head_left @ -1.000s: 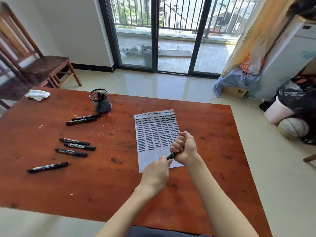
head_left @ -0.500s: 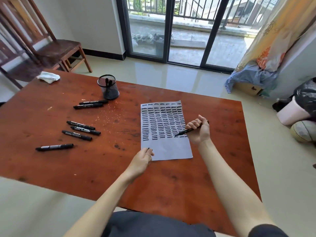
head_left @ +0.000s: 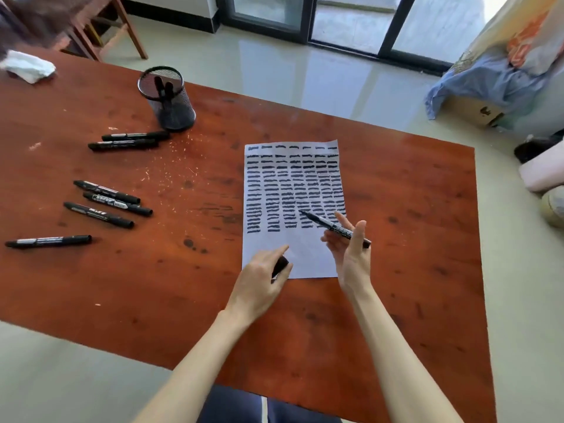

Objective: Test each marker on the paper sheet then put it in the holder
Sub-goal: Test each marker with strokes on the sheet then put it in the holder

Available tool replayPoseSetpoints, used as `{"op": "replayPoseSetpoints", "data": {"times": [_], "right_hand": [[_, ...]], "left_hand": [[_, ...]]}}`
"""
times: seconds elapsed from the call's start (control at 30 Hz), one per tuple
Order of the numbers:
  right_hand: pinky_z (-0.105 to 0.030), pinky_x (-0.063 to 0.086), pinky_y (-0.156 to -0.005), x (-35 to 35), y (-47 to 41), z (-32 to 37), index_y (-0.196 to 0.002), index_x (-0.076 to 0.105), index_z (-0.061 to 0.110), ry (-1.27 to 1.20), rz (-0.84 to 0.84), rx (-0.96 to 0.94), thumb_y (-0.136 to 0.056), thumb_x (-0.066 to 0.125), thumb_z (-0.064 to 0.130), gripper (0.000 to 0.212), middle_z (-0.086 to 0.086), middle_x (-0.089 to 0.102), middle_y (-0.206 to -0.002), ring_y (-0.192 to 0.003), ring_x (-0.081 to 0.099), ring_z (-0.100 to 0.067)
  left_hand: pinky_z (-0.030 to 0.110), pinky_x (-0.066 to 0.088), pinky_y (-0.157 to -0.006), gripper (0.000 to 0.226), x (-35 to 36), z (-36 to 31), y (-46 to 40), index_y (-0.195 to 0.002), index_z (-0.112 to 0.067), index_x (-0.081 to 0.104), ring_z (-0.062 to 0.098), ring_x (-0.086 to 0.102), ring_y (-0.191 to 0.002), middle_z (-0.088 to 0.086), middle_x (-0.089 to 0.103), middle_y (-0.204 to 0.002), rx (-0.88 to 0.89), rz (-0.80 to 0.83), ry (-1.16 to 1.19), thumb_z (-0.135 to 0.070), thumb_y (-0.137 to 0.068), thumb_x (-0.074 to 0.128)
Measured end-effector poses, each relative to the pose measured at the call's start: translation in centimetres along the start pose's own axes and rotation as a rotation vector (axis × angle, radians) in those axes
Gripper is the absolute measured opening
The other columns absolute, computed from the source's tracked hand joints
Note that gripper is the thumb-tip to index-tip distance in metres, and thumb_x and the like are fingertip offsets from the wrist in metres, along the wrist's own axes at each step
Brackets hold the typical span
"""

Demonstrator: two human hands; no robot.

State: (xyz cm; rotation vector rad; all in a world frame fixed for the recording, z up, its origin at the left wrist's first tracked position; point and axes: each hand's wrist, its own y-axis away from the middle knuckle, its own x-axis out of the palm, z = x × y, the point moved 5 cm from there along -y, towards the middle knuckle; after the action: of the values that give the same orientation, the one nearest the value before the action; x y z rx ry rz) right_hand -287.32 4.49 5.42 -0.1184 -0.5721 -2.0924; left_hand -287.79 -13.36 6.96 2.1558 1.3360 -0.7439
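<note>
A: Right hand (head_left: pixel 351 248)?
B: Raised over the near right part of the paper sheet (head_left: pixel 293 209), palm turned inward. Pinched the uncapped marker (head_left: pixel 334 228) between thumb and fingers, other fingers fairly straight. Tip pointed left and away, just above the lowest rows of black strokes; touching the sheet or not, cannot tell.

A: And the left hand (head_left: pixel 262 276)?
B: Placed at the near left corner of the sheet, index finger stretched onto the paper. Gripped a small black cap (head_left: pixel 280 266) under the curled fingers.

A: Where was the sheet?
B: Flat on the red-brown worktop (head_left: pixel 183 285), in the middle, covered with rows of short black dashes except the near blank strip.

A: The holder (head_left: pixel 167 99)?
B: Black mesh cup, upright, far left of the sheet. Held two markers inside, ends up.

A: Other markers?
B: Six, all left of the sheet. A pair (head_left: pixel 128 141) lying side by side just near the holder. Three more (head_left: pixel 110 201) grouped closer, nearly parallel. One single marker (head_left: pixel 48 241) furthest left, well apart from the sheet.

A: Anything else?
B: White crumpled cloth (head_left: pixel 29 68) at the far left corner, beyond the holder. Wooden chair (head_left: pixel 100 29) behind it on the floor.
</note>
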Motion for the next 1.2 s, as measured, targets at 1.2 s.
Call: {"op": "replayPoseSetpoints", "data": {"times": [1.2], "right_hand": [[-0.023, 0.041, -0.044, 2.8, -2.2, -2.3, -0.066, 0.053, 0.019, 0.732, 0.058, -0.547, -0.082, 0.055, 0.031, 0.019, 0.011, 0.055, -0.053, -0.042, 0.048, -0.004]], "left_hand": [[0.041, 0.031, -0.107, 0.045, 3.4, 2.2, -1.3, -0.128, -0.013, 0.054, 0.021, 0.038, -0.132, 0.007, 0.049, -0.138, 0.28, -0.123, -0.456, -0.033, -0.087, 0.051]]}}
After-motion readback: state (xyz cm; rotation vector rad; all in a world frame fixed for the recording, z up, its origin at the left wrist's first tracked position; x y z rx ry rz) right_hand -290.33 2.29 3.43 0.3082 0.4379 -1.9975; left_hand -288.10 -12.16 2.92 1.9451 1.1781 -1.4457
